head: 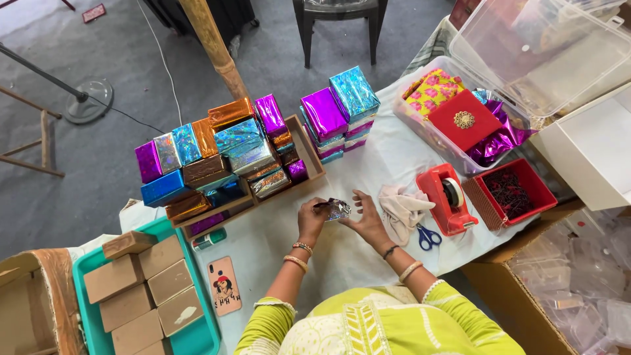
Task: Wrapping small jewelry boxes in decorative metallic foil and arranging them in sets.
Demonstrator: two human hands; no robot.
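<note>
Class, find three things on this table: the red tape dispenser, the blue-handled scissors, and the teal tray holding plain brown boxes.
red tape dispenser (447, 209), head view, on its red body.
blue-handled scissors (428, 237), head view, on the handle loops.
teal tray (197, 336), head view, on the bare floor near its right rim.

Foil-wrapped boxes (223, 154) fill the wooden tray — plain brown boxes (141, 289) at left.

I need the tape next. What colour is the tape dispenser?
Red, as the head view shows: the tape dispenser sits beside the scissors.
</note>
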